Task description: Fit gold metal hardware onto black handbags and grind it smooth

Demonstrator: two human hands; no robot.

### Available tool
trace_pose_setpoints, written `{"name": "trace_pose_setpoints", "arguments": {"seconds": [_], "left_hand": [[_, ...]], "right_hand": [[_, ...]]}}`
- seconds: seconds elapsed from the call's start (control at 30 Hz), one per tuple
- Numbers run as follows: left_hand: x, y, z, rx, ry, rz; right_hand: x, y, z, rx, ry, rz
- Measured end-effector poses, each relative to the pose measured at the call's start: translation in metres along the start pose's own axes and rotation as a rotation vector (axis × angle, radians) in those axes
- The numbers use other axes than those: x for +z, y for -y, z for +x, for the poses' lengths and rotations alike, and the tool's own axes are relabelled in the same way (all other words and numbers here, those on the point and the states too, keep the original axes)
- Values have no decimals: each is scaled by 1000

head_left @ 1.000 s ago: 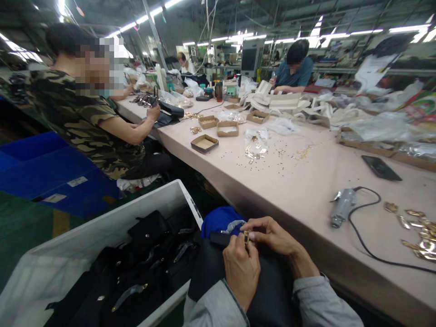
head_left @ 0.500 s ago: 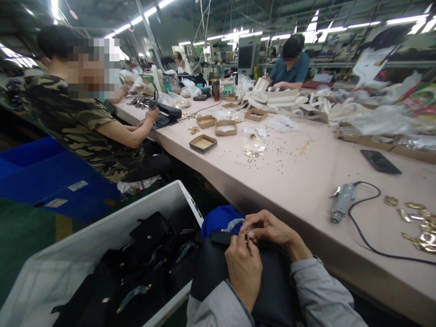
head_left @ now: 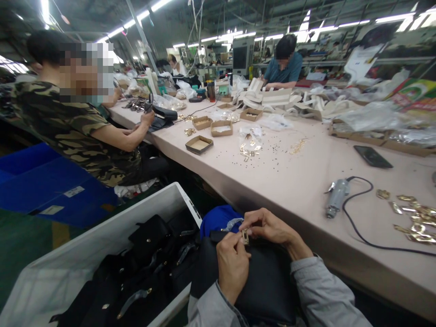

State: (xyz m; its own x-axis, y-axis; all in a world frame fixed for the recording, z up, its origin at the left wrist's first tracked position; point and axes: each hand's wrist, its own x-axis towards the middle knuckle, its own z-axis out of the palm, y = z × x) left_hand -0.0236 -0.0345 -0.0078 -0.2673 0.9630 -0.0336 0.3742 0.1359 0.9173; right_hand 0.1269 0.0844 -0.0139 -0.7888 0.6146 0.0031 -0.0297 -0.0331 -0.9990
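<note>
A black bag (head_left: 269, 281) lies in front of me by the table's edge, its top toward a bright blue cloth (head_left: 220, 215). Over its upper part, a small gold metal buckle (head_left: 245, 236) sits pinched between the fingertips of both hands. My left hand (head_left: 232, 263) is closed and grips the buckle's near side. My right hand (head_left: 272, 229), reaching in from the right, holds its other side between thumb and finger. Whether the buckle touches the leather I cannot tell. A strap wrapped in clear film (head_left: 232, 224) shows just beyond the fingers.
At left stands a white crate (head_left: 175, 193) with several black bags (head_left: 150, 236). On the table (head_left: 293, 195) lie a grey corded power screwdriver (head_left: 337, 197), a phone (head_left: 373, 156), gold buckles (head_left: 417, 220) and small cardboard boxes (head_left: 199, 144). A co-worker in camouflage (head_left: 75, 122) sits at left.
Both hands stay on the buckle, which now shows its open frame more toward me. My left hand has shifted slightly left. The whole view has moved a little.
</note>
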Motion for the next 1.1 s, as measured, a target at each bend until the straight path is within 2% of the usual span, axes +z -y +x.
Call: {"name": "trace_pose_setpoints", "arguments": {"seconds": [0.13,0.27,0.57,0.73,0.83,0.97,1.07,1.1], "left_hand": [[-11,5,13,-182,95,-160],[-11,12,19,-242,101,-276],[-10,16,24,-264,82,-335],[-9,20,26,-276,65,-301],[-9,16,26,-285,47,-309],[-10,12,23,-258,58,-263],[-7,28,26,-236,27,-258],[-4,36,29,-226,17,-276]], "right_hand": [[2,-1,-1,-26,-4,8],[4,-5,-1,-13,-9,8],[11,-14,0,20,-64,48],[12,-18,0,5,-80,61],[14,-19,-1,-14,-110,45],[29,-16,-5,-13,-178,42],[30,-12,-11,66,-266,-44],[24,-8,-16,73,-360,-162]]}}
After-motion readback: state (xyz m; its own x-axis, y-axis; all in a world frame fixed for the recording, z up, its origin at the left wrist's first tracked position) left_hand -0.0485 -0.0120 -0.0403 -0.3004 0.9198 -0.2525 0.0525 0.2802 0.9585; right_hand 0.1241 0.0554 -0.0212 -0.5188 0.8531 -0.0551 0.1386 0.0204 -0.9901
